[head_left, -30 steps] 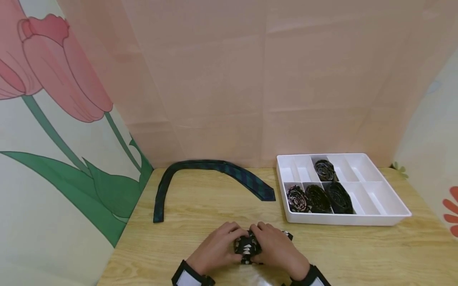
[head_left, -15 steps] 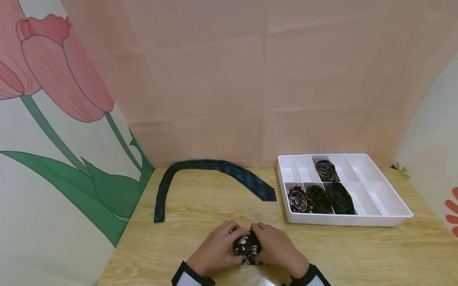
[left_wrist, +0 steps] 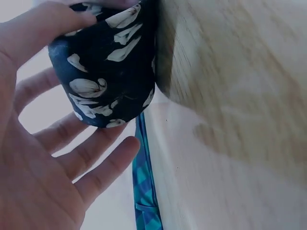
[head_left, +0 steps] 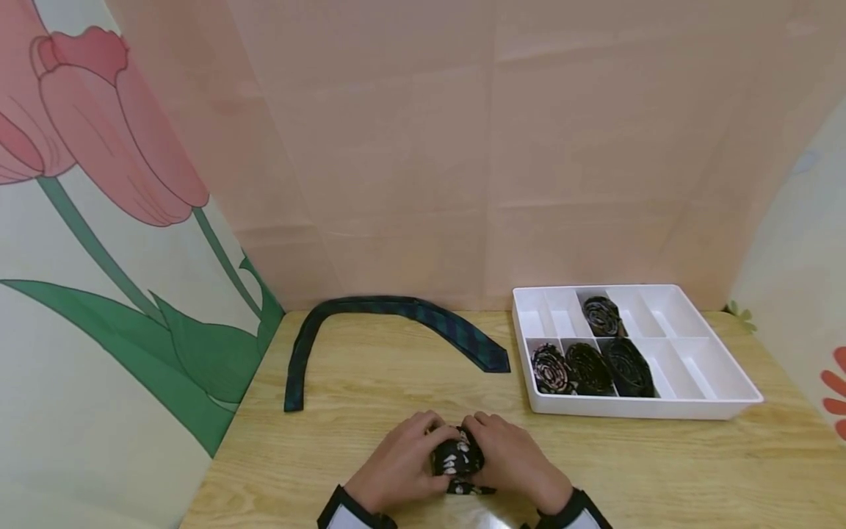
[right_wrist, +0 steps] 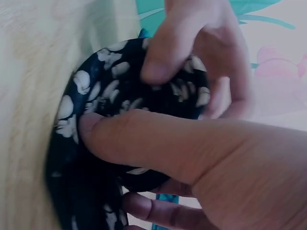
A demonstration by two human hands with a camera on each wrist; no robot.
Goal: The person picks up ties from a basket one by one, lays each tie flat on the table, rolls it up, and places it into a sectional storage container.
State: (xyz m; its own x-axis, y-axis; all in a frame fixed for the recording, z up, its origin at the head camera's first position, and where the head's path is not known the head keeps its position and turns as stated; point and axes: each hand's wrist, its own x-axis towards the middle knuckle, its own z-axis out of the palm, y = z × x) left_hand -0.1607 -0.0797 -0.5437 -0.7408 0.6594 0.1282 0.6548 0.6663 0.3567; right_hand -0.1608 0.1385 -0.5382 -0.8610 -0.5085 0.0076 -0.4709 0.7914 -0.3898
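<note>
Soft even light (wrist views blurred)

No writing to read anywhere here: no labels, brands, numbers or signs show up in any view

This looks like a staged recording booth rather than a lived-in room. A light wooden desk (head_left: 370, 382) is boxed in by a plain pink backdrop (head_left: 489, 147) directly behind it and by printed panels at its sides, the one left of the desk showing a large painted tulip (head_left: 112, 125) with green leaves. On the desk, at its right end, sits a white divided tray (head_left: 720, 382) holding rolled ties (head_left: 588, 367), and a loose green tie (head_left: 396, 312) lies along the desk's back edge.
</note>
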